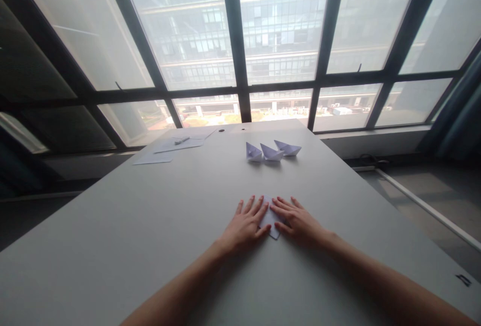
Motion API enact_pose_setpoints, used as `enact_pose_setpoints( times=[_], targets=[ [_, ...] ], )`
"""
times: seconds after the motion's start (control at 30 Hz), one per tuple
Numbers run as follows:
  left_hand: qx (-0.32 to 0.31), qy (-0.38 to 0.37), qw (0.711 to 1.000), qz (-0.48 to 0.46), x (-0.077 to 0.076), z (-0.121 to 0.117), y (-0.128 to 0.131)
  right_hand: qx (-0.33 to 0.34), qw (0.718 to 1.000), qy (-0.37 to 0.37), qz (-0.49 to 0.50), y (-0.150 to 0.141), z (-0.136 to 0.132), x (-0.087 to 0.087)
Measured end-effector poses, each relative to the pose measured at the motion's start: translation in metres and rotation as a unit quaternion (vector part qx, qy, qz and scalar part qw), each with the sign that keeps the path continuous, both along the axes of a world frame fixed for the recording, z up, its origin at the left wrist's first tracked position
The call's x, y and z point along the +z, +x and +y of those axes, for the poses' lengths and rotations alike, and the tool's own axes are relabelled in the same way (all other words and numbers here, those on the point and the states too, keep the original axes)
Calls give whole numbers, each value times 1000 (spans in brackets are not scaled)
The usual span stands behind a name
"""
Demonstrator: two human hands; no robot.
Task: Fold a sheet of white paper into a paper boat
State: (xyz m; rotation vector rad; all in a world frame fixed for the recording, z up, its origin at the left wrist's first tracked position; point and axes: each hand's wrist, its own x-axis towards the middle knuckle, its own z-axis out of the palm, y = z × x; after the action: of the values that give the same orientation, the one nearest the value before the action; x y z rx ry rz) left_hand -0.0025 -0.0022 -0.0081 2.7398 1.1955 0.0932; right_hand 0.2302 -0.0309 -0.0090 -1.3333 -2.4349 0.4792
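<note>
Both my hands lie flat on a small folded piece of white paper (271,221) in the middle of the grey table (150,225). My left hand (246,223) presses its left side with fingers stretched out. My right hand (295,219) covers its right side, fingers also extended. Only a narrow strip and the lower corner of the paper show between them. Beyond my hands stand three folded white paper boats (272,152) in a row.
Flat white paper sheets (171,149) with a small white object (181,140) on top lie at the table's far left. Large windows with dark frames run behind the table. The floor drops away past the table's right edge.
</note>
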Motion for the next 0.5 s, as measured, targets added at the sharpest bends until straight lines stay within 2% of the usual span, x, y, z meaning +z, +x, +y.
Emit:
enact_pose_setpoints(
  times=[0.17, 0.33, 0.5],
  targets=[
    [14, 28, 997, -66, 0, 0, 1, -26, 1000, 7, -2, -2, -1, 0],
    [-2, 31, 986, -161, 8, -1, 1, -57, 998, 18, 24, -2, -1, -2],
    [-5, 20, 984, -177, 15, -3, 1, -56, 998, 13, 22, 2, 2, -4]
  ],
)
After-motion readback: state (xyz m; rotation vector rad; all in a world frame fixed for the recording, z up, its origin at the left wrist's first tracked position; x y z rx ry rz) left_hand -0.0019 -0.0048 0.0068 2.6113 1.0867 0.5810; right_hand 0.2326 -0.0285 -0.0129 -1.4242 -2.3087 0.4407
